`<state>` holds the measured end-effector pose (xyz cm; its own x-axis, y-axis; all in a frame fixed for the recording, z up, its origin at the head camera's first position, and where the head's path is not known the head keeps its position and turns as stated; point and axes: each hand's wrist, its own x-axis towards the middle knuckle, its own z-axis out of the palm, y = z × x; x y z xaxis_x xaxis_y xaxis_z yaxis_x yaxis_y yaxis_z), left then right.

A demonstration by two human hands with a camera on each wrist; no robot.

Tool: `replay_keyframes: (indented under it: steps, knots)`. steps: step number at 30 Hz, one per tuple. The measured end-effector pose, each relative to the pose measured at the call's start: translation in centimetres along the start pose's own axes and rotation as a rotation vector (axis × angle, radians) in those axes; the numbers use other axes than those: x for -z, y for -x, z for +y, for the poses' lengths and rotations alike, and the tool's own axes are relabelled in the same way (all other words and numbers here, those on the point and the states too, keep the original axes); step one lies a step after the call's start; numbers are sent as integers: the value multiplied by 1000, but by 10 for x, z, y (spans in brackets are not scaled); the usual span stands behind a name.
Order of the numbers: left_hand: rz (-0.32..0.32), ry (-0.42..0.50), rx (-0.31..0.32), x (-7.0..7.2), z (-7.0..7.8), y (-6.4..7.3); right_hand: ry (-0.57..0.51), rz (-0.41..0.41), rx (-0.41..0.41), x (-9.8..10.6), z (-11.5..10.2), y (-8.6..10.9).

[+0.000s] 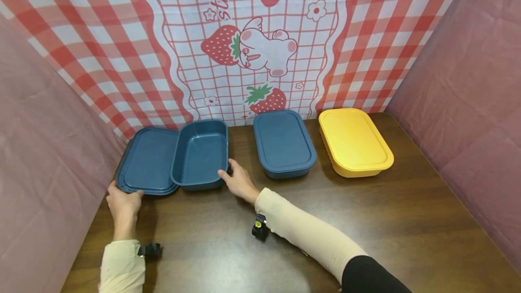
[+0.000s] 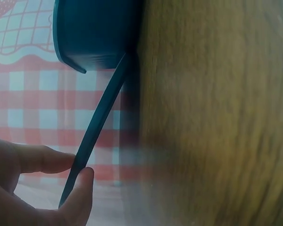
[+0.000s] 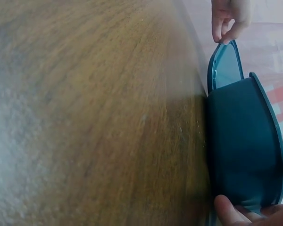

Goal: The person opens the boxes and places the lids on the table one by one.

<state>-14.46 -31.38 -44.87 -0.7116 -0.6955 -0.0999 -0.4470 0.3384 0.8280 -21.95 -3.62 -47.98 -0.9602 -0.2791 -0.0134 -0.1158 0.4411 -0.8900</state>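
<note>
My left hand (image 1: 124, 205) pinches the dark blue lid (image 1: 148, 159) near its front left corner, thumb and fingers on opposite faces. The left wrist view shows the lid (image 2: 95, 125) slanted, its held edge raised off the table and its far edge low beside the box. Right of the lid, an uncovered dark blue food container (image 1: 205, 186) stands on the table, its inside bare. At its front right corner my right hand (image 1: 240, 182) grips the wall, with the thumb at the rim. In the right wrist view the container's side (image 3: 243, 141) hides part of the lid.
Further right stand a lidded blue container (image 1: 285, 141) and a lidded yellow container (image 1: 356, 141). A checked strawberry cloth (image 1: 260, 49) hangs right behind the row, and pink cloth walls (image 1: 452, 116) flank the brown wooden table (image 1: 203, 238).
</note>
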Motion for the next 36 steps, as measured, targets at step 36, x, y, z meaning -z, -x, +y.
replay_keyframes:
  steps: [36]
  knots:
    - [-116,-201,-1,6,-9,-12,31,-6,17,2,0,-1]
